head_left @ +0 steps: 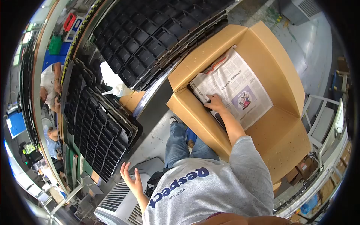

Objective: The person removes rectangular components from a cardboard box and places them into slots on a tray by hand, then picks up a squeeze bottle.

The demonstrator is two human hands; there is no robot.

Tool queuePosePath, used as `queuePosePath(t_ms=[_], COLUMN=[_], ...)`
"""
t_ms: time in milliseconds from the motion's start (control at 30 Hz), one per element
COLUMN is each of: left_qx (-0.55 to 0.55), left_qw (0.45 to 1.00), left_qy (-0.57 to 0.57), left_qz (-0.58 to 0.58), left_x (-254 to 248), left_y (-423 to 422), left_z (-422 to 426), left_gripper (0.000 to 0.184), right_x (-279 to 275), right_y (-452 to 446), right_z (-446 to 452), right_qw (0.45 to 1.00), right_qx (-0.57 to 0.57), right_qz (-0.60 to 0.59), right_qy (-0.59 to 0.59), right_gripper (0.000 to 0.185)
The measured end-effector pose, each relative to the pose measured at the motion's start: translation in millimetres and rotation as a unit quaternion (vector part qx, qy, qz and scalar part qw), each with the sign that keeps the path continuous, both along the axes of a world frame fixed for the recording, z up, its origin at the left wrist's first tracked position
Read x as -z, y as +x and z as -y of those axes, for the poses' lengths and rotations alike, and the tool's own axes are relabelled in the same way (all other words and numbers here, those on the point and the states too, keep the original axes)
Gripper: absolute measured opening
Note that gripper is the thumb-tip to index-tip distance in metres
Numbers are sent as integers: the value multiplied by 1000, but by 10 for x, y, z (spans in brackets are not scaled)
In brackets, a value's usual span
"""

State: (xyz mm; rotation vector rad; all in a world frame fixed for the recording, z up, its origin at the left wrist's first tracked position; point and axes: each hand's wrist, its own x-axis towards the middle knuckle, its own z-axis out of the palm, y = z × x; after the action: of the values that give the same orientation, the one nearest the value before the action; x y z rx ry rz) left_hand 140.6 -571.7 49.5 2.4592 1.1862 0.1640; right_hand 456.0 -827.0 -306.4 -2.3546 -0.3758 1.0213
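Note:
My right hand [215, 104] reaches down into a large open cardboard box [277, 60]. Its fingers are bent at the near left edge of a newspaper sheet [240, 78] and seem to pinch it; the fingertips are partly hidden. The printed sheet lies over the box's contents, and a dark edge shows beneath it along the left wall. Off to the left, my left hand [132, 180] hangs in the air above a grey-white slatted machine [112, 198], fingers spread, holding nothing.
Stacks of black compartment trays [138, 37] stand left of the box, with another tray stack [95, 123] nearer me. A white bottle [112, 80] stands between them. Another person's arm [56, 78] shows at far left. A white metal frame [318, 120] is at right.

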Motion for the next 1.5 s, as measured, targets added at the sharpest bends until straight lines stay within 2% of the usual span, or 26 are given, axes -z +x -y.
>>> queuePosePath(t_ms=[33, 67, 200, 233, 300, 333, 400, 467, 500, 633, 700, 733, 800, 867, 900, 967, 1033, 1100, 1133, 1200, 1233, 1267, 1300, 1333, 1467, 1500], left_qx=[-1, -3, -16, -14, -8, -13, -5, 6, 3, -4, 41, 96, 204, 248, 249, 150, 50, 14, -17, -38, -42, -43, -43, -48, -115, -119], left_qw=[1000, 1000, 1000, 999, 999, 999, 998, 997, 997, 984, 964, 944, 904, 866, 865, 884, 867, 862, 855, 873, 873, 880, 887, 889, 885, 885], left_qy=[-4, -8, -26, -33, -45, -47, -58, -67, -69, -143, -215, -267, -356, -422, -423, -422, -470, -478, -486, -452, -450, -437, -424, -421, -432, -433], left_qz=[1, 2, 6, 10, 20, 21, 32, 44, 45, 103, 150, 166, 120, 102, 103, 132, 159, 170, 181, 181, 182, 179, 176, 175, 129, 125], left_x=[-3, -4, 4, 10, 29, 36, 29, 3, -24, -182, -210, -146, -157, -104, -28, 169, 172, 225, 250, 275, 291, 315, 338, 355, 378, 379], left_y=[0, 8, 66, 104, 172, 188, 195, 219, 252, 556, 821, 939, 1340, 1625, 1635, 1635, 1616, 1533, 1493, 1406, 1359, 1318, 1276, 1222, 992, 974], left_z=[4, 6, 49, 59, 64, 64, 64, 44, 43, 142, 225, 251, 416, 599, 630, 660, 546, 430, 390, 363, 362, 363, 361, 367, 387, 368], left_gripper=[35, 35, 35, 35, 34, 34, 34, 34, 34, 37, 37, 43, 48, 51, 51, 37, 22, 22, 22, 18, 18, 16, 14, 14, 15, 15], right_x=[-3, -41, -297, -203, 41, 11, -57, -147, -303, -1507, -2008, -2284, -2512, -3088, -3124, -3074, -3116, -2487, -2131, -1260, -840, -450, -306, -173, 23, -13], right_y=[-29, -18, 29, 8, 5, 46, 104, 156, 181, 225, 110, 7, -319, -489, -557, -598, -284, 47, 268, 584, 662, 728, 791, 836, 879, 859], right_z=[68, 125, 317, 361, 434, 445, 475, 493, 485, 319, 145, 2, -234, -516, -576, -627, -524, -490, -486, -517, -547, -592, -639, -634, -543, -416], right_qw=[998, 999, 965, 967, 913, 915, 838, 731, 733, 693, 782, 833, 920, 925, 934, 915, 912, 951, 946, 940, 940, 945, 939, 940, 981, 979], right_qx=[40, 32, 195, 189, 384, 379, 486, 579, 577, 511, 434, 398, 205, 103, 35, 22, 37, 90, 117, 149, 146, 132, 118, 115, 1, -54], right_qz=[10, 10, 28, 25, -59, -59, -160, -254, -253, -293, -244, -235, -190, -181, -96, -43, -261, -17, 121, 219, 217, 272, 322, 319, 170, 196], right_qy=[44, 43, 172, 170, 123, 121, 191, 256, 255, 416, 374, 304, 274, 317, 343, 400, 315, 295, 277, 216, 218, 122, 26, 29, -90, 14], right_gripper=[55, 55, 37, 37, 39, 39, 43, 48, 48, 57, 62, 62, 51, 36, 24, 22, 21, 20, 23, 26, 26, 25, 24, 24, 19, 16])
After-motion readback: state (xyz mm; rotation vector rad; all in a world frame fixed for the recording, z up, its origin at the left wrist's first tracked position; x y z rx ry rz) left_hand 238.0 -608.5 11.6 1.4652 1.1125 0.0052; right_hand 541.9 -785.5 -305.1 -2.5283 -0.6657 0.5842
